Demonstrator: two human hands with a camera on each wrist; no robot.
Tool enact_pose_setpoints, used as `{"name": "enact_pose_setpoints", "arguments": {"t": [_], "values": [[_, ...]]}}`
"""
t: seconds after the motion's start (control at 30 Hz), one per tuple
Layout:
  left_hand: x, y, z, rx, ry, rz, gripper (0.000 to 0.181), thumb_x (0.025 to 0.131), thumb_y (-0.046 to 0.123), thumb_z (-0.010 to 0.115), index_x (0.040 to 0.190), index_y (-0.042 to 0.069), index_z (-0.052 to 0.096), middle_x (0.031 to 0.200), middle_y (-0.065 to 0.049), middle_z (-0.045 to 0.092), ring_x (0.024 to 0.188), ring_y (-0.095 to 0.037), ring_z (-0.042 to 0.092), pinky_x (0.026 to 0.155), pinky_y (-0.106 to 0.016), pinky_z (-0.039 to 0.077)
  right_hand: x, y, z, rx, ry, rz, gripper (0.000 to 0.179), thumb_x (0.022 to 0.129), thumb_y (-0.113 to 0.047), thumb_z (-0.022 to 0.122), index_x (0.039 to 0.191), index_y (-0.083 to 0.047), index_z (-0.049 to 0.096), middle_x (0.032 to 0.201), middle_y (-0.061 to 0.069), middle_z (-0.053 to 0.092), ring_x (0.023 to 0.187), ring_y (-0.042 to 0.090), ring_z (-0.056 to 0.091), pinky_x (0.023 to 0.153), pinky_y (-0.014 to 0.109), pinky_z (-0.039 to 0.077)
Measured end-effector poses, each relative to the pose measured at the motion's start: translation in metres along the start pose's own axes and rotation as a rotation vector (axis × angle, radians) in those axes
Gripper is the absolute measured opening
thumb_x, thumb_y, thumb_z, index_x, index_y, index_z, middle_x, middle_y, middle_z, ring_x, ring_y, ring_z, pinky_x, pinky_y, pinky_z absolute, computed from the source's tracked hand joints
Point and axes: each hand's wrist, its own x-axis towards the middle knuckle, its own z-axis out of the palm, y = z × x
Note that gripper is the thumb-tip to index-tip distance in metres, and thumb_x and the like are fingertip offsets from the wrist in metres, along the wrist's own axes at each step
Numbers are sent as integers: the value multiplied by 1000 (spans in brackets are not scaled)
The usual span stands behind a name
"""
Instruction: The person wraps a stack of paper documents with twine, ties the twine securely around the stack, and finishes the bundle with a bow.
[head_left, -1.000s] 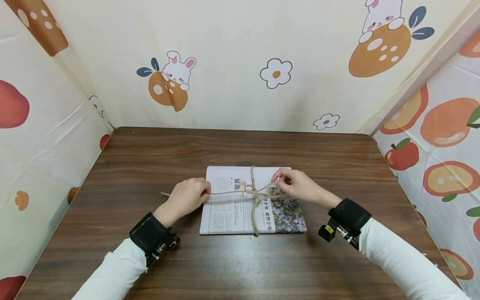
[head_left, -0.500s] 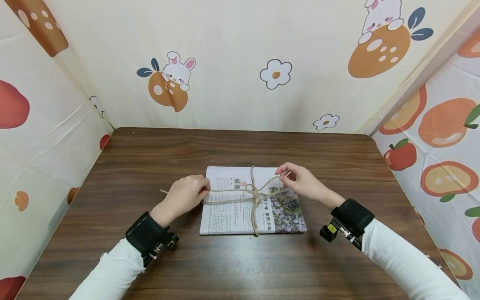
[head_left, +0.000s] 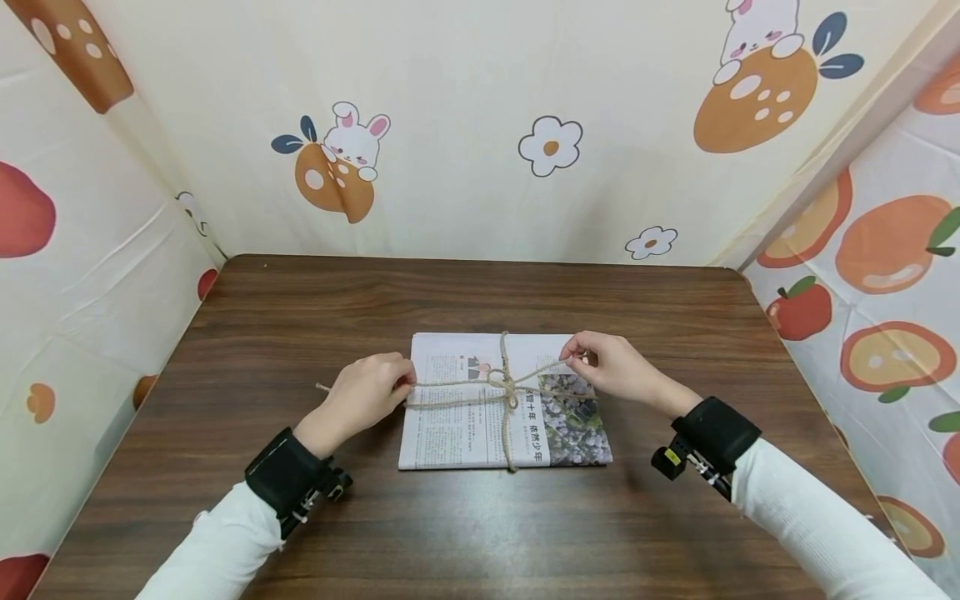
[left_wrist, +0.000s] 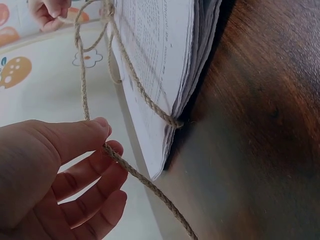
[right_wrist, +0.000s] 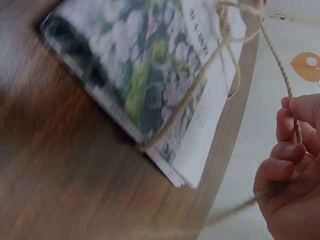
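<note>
A stack of folded newspapers (head_left: pixel 457 433) lies flat on the table, with twine (head_left: pixel 507 433) wrapped crosswise around it. Where the strands cross near the middle there is a knot with a small loop (head_left: pixel 496 377). At the stack's left edge my left hand (head_left: pixel 371 387) pinches one loose end of the twine (left_wrist: pixel 150 187) between thumb and forefinger; its tail hangs past the fingers. Over the upper right corner my right hand (head_left: pixel 618 367) holds the other end, which runs between thumb and fingers in the right wrist view, its tail (right_wrist: pixel 235 210) trailing below.
The dark wooden table (head_left: pixel 480 533) has a patterned cloth wall (head_left: pixel 450 167) behind it and more printed cloth on the left and right. A black wrist strap with a camera (head_left: pixel 716 433) sits on each forearm.
My right hand has moved rightward with its twine end, lengthening the strand between it and the knot. My left hand has shifted slightly left, still pinching its end. The newspapers stay in place.
</note>
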Motion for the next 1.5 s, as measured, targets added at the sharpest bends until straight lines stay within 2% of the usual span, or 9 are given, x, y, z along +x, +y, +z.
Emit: {"name": "enact_pose_setpoints", "arguments": {"t": [0.13,0.3,0.53,0.73,0.87,1.07,1.27,1.4,1.5], "values": [[-3,-2,-1,-1,8,-6,8,79,13,70,76,16,63,72,6,54,59,-8,45,52,-24,40,-5,3,-2,-64,39,-68,8,88,-8,58,91,-14,62,81,-7,58,60,6,42,56,23,36],[-8,-8,-1,2,25,-13,9,79,14,71,75,17,63,72,7,54,60,-7,46,52,-25,41,-13,9,-7,-90,70,-91,9,89,-7,57,91,-15,60,82,-9,56,62,5,41,57,22,35],[-14,-20,1,-11,25,-38,11,78,15,72,75,17,63,71,7,53,58,-8,44,53,-26,40,-20,19,-10,-102,84,-64,6,90,-9,57,93,-13,60,84,-8,56,63,7,40,59,23,35],[-21,-29,6,2,15,-59,11,78,16,73,74,18,62,71,7,54,59,-8,46,54,-28,42,-26,30,-9,-133,83,2,5,91,-11,56,92,-13,60,78,-7,53,61,8,39,58,24,33],[-24,-31,10,-1,2,-63,12,77,16,73,74,18,62,71,7,54,58,-8,46,52,-29,42,-28,36,-6,-161,83,13,5,90,-9,56,91,-12,61,80,-6,54,64,7,43,59,26,36],[-19,-25,16,16,-55,-58,14,78,18,72,73,20,59,70,8,51,57,-8,44,51,-27,39,-24,39,5,-210,48,-56,6,87,-7,60,90,-12,61,86,-2,60,77,11,56,67,32,45],[-8,-14,11,39,-80,-49,9,78,18,71,76,18,62,72,6,52,60,-8,48,51,-27,40,-18,33,5,-277,14,-109,10,85,-8,63,94,-13,62,91,-1,59,87,17,56,73,35,45],[5,0,5,47,-63,-18,6,80,19,69,80,16,64,74,4,55,63,-11,51,53,-28,42,-13,23,5,-308,31,-182,12,84,-7,63,95,-12,63,91,2,58,82,17,52,69,33,41],[16,14,1,50,-59,17,6,81,20,68,82,15,64,79,3,58,69,-13,55,57,-30,45,-8,16,8,-334,42,-278,14,81,-5,66,93,-12,63,89,1,58,77,15,50,69,33,41]]}}
